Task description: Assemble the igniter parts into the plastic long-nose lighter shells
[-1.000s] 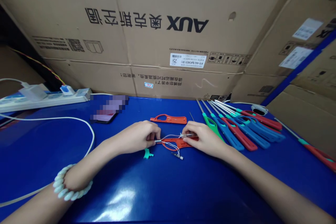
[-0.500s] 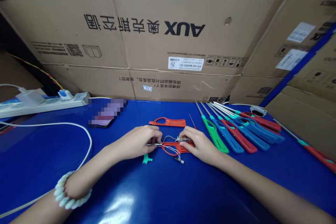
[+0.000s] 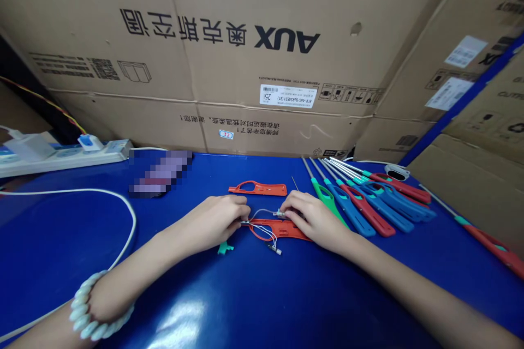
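Note:
My left hand [image 3: 221,218] is closed, pinching the end of a thin metal tube [image 3: 245,222]. My right hand [image 3: 315,219] grips a small clear gas tank with a valve end [image 3: 280,213], mostly covered by the fingers. A thin hose [image 3: 262,210] runs between tube and tank. Below the hands lies an orange-red lighter shell half [image 3: 295,229], hollow side up. White wires [image 3: 268,230] cross its loop to a small igniter piece [image 3: 275,250] on the table. A green trigger piece [image 3: 225,248] sits below my left hand.
Another orange-red shell half [image 3: 268,190] lies behind my hands, near a thin screwdriver [image 3: 295,182]. Several assembled lighters [image 3: 356,207] fan out at right, with one red lighter [image 3: 491,242] farther off. A phone [image 3: 161,174], power strip [image 3: 110,151] and white cable [image 3: 131,218] occupy the left.
My right hand has shifted with the gas tank slightly up, covering more of it and uncovering more of the lower shell half. The view has tilted and shifted slightly.

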